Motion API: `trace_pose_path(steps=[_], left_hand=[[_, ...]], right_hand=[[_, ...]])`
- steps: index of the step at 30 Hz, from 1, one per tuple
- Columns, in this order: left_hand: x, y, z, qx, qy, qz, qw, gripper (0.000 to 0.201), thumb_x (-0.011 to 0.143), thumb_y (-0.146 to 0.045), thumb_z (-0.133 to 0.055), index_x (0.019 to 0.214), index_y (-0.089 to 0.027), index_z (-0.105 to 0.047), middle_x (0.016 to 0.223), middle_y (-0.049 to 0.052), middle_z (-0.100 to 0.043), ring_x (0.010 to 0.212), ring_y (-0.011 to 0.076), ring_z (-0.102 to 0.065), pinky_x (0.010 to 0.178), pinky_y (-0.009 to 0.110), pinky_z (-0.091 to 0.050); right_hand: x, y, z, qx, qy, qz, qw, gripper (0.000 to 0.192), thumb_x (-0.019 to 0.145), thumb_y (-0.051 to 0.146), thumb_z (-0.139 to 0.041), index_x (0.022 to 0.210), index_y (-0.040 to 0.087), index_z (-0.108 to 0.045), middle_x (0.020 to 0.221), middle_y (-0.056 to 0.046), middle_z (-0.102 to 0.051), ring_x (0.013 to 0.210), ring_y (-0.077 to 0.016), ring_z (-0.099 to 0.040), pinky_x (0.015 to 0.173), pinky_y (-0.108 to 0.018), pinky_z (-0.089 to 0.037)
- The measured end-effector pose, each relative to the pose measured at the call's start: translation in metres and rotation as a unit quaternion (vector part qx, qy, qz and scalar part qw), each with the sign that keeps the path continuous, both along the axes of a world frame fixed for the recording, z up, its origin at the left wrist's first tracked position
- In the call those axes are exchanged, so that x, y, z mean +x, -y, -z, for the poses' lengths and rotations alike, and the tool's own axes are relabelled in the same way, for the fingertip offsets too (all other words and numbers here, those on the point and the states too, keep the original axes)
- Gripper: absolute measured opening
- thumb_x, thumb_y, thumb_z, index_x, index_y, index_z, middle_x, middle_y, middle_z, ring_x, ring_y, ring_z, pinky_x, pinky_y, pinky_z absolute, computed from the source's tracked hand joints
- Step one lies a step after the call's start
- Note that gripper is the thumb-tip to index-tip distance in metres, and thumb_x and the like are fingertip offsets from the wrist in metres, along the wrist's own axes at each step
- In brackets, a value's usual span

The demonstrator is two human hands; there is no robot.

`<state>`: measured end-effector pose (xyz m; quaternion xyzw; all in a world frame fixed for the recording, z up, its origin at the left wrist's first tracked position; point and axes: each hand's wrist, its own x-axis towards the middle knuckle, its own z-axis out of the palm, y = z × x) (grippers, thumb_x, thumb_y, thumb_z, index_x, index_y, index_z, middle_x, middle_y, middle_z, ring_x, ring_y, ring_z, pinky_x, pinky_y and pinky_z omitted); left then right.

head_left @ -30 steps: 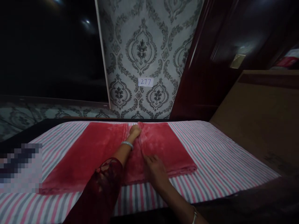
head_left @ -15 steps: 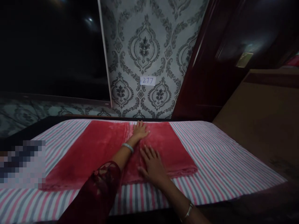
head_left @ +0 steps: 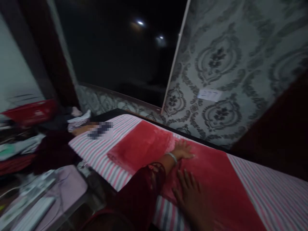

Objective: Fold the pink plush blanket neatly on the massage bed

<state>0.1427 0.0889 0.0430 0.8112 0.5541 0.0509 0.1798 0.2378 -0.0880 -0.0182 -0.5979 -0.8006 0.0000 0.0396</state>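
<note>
A red plush cloth [head_left: 211, 173] lies folded flat on a pink, grey and white striped sheet [head_left: 96, 150]. My left hand [head_left: 181, 150], with a silver bangle on the wrist and a dark red lace sleeve behind it, rests palm down on the cloth's middle with fingers spread. My right hand [head_left: 192, 199] lies flat on the cloth closer to me, fingers apart. Neither hand holds anything.
Patterned grey wallpaper [head_left: 228, 61] with a small white label [head_left: 209, 95] rises behind the bed. A dark window pane [head_left: 115, 51] is at the back left. A heap of clothes and a red item [head_left: 31, 110] lie at the left, with pale objects [head_left: 36, 199] below.
The view has swung to the left and tilted, bringing the clutter at the left into sight. Both hands stay flat on the red cloth, the left one spread a little farther.
</note>
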Motion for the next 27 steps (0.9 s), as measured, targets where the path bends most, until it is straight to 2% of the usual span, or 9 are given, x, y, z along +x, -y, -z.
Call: trace_pose_path(steps=[4, 6, 8, 11, 16, 19, 22, 24, 27], left_hand=[[-0.018, 0.006, -0.030, -0.024, 0.008, 0.018, 1.000, 0.064, 0.096, -0.058, -0.039, 0.150, -0.026, -0.044, 0.162, 0.003, -0.035, 0.150, 0.0271, -0.029, 0.121, 0.048, -0.026], [-0.038, 0.016, -0.041, -0.003, 0.011, 0.015, 1.000, 0.062, 0.097, -0.055, -0.037, 0.150, -0.024, -0.044, 0.162, 0.004, -0.035, 0.149, 0.0253, -0.030, 0.122, 0.045, -0.025], [-0.064, 0.032, -0.044, 0.028, 0.008, -0.016, 0.999, 0.065, 0.097, -0.051, -0.040, 0.153, -0.017, -0.039, 0.165, 0.010, -0.028, 0.151, 0.0275, -0.024, 0.124, 0.047, -0.018], [-0.102, 0.062, -0.029, 0.057, -0.006, -0.077, 0.995, 0.071, 0.097, -0.048, -0.040, 0.154, -0.007, -0.033, 0.165, 0.021, -0.022, 0.152, 0.0351, -0.016, 0.123, 0.058, -0.007], [-0.128, 0.100, 0.017, 0.069, -0.012, -0.093, 0.993, 0.081, 0.093, -0.064, -0.031, 0.156, -0.013, -0.030, 0.166, 0.019, -0.018, 0.153, 0.0409, -0.005, 0.119, 0.068, 0.001], [-0.126, 0.104, 0.027, 0.085, -0.002, -0.092, 0.992, 0.083, 0.093, -0.066, -0.026, 0.157, -0.013, -0.029, 0.166, 0.018, -0.018, 0.154, 0.0402, -0.004, 0.119, 0.067, 0.003], [-0.125, 0.101, 0.023, 0.079, 0.006, -0.090, 0.993, 0.083, 0.093, -0.066, -0.027, 0.156, -0.013, -0.031, 0.166, 0.018, -0.020, 0.153, 0.0413, -0.006, 0.119, 0.067, 0.002], [-0.126, 0.102, 0.017, 0.066, 0.019, -0.078, 0.995, 0.081, 0.093, -0.064, -0.028, 0.156, -0.013, -0.032, 0.165, 0.018, -0.023, 0.153, 0.0408, -0.009, 0.119, 0.067, -0.001], [-0.131, 0.116, 0.010, 0.057, 0.052, -0.058, 0.995, 0.079, 0.093, -0.062, -0.031, 0.155, -0.013, -0.032, 0.161, 0.019, -0.033, 0.151, 0.0381, -0.022, 0.120, 0.065, -0.008]], right_hand=[[0.006, -0.010, 0.025, 0.047, 0.022, -0.019, 0.998, 0.071, 0.091, 0.056, -0.035, 0.153, 0.022, -0.042, 0.161, -0.008, -0.035, 0.149, -0.0353, -0.030, 0.113, -0.056, -0.033], [0.010, -0.014, 0.035, 0.074, 0.023, -0.025, 0.997, 0.071, 0.090, 0.056, -0.034, 0.152, 0.022, -0.045, 0.160, -0.009, -0.038, 0.148, -0.0356, -0.032, 0.111, -0.056, -0.035], [0.014, -0.017, 0.043, 0.089, 0.020, -0.032, 0.995, 0.070, 0.089, 0.057, -0.035, 0.149, 0.023, -0.048, 0.158, -0.010, -0.040, 0.146, -0.0367, -0.034, 0.109, -0.057, -0.037], [0.018, -0.021, 0.054, 0.089, 0.007, -0.045, 0.995, 0.068, 0.089, 0.058, -0.037, 0.147, 0.026, -0.050, 0.157, -0.010, -0.043, 0.146, -0.0378, -0.033, 0.106, -0.060, -0.038], [0.028, -0.025, 0.063, 0.073, -0.039, -0.057, 0.995, 0.065, 0.087, 0.059, -0.038, 0.140, 0.029, -0.058, 0.152, -0.009, -0.049, 0.145, -0.0380, -0.036, 0.106, -0.063, -0.038], [0.034, -0.039, 0.050, 0.032, -0.113, -0.067, 0.991, 0.059, 0.087, 0.058, -0.038, 0.128, 0.028, -0.067, 0.140, -0.009, -0.062, 0.135, -0.0350, -0.050, 0.108, -0.056, -0.042], [0.025, -0.072, 0.022, 0.022, -0.203, -0.046, 0.978, 0.061, 0.092, 0.055, -0.029, 0.123, 0.020, -0.069, 0.126, -0.014, -0.070, 0.118, -0.0310, -0.065, 0.105, -0.047, -0.048], [0.006, -0.102, 0.003, 0.063, -0.231, -0.060, 0.969, 0.064, 0.094, 0.051, -0.027, 0.133, 0.016, -0.062, 0.130, -0.016, -0.067, 0.122, -0.0299, -0.062, 0.109, -0.047, -0.045], [-0.036, -0.146, -0.017, 0.098, -0.201, -0.117, 0.968, 0.064, 0.094, 0.042, -0.027, 0.144, 0.010, -0.051, 0.146, -0.016, -0.055, 0.140, -0.0265, -0.046, 0.118, -0.044, -0.034]])
